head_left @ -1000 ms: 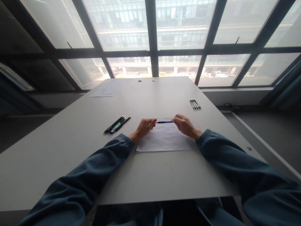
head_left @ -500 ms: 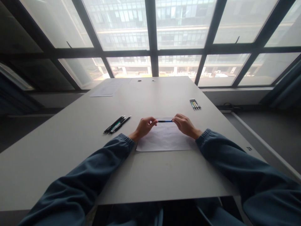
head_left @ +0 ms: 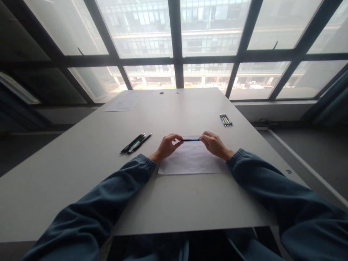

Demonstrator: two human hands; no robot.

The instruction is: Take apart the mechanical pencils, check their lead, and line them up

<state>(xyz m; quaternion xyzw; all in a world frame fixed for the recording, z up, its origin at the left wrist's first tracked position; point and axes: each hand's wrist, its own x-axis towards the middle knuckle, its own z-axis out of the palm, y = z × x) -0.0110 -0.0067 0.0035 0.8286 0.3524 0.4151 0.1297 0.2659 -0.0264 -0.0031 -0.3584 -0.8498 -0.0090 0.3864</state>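
Note:
Between my two hands a slim black and blue pen (head_left: 191, 140) lies level, held by its ends. The fingertips of my left hand (head_left: 169, 145) are closed on its black end. My right hand (head_left: 214, 144) pinches the blue end. Beneath the hands a white sheet of paper (head_left: 192, 161) lies on the table; its far edge shows just behind the pen. Left of my left hand rests a loose pile of pens (head_left: 135, 144), mostly black, with a green one among them.
On the white table (head_left: 174, 203), several pens (head_left: 226, 120) lie side by side at the right. More paper sheets (head_left: 122, 102) lie at the far left. Two small dark round spots are near the far edge, before a large window (head_left: 141, 29).
The left hand's fingers have shifted slightly on the pen's black end. The pen and the right hand stay in nearly the same place.

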